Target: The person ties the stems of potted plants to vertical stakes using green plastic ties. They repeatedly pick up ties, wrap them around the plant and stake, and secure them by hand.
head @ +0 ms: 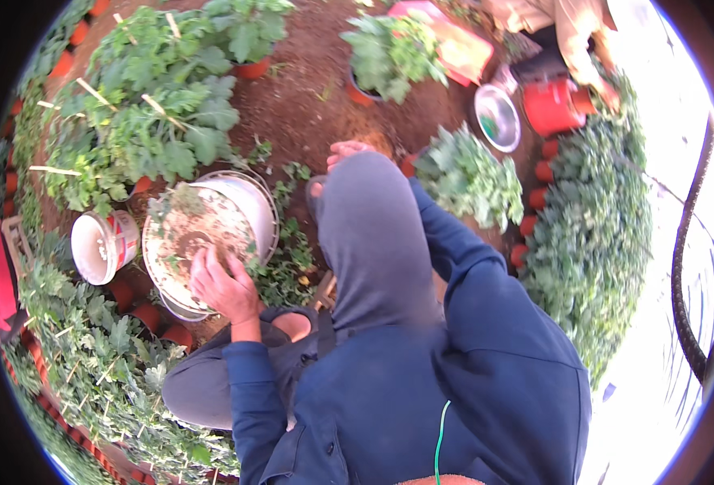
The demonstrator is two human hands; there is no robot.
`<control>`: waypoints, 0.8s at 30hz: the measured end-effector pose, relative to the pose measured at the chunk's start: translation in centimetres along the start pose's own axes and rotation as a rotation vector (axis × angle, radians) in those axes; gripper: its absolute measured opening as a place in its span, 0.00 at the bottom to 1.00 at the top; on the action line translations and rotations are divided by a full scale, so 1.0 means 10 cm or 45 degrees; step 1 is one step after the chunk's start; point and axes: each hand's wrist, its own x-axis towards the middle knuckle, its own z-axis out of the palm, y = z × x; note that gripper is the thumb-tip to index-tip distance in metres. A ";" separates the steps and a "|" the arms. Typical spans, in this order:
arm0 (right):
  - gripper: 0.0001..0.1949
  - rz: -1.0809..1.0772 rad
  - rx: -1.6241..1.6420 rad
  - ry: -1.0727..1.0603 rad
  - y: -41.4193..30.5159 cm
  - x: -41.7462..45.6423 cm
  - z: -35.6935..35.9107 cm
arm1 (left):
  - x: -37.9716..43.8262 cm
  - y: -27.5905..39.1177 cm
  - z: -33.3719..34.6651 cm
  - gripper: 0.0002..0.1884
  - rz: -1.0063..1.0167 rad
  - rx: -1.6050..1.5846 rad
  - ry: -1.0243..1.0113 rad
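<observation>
My left hand (226, 285) is over the round pale lid (236, 212) of a white plastic bucket (259, 209), its fingertips bent down near a small brown patch or dish (194, 244). Whether the fingers pinch anything is too small to tell. Plant scraps (188, 199) are scattered on this lid. Past my raised right knee, only the fingers of my right hand (346, 151) show; the knee hides the rest. A smaller white bucket (93, 251) with little white bits inside is tilted left of the lid.
Potted leafy plants with stakes (151, 109) crowd the left. Single potted plants (387, 57), (469, 176) stand ahead and right. A metal basin (496, 118) lies near a red bucket (551, 108), where another person (575, 42) reaches toward dense plants (587, 242).
</observation>
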 end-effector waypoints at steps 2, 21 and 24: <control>0.17 -0.009 0.133 0.205 0.40 -0.46 -0.18 | 0.00 0.00 -0.01 0.20 -0.014 0.006 0.002; 0.09 -0.193 0.983 0.654 1.94 -0.15 -2.25 | -0.01 -0.02 0.03 0.20 0.006 0.030 0.034; 0.07 -0.068 0.862 0.911 1.80 -0.10 -2.02 | 0.01 -0.03 0.05 0.20 0.007 0.042 0.037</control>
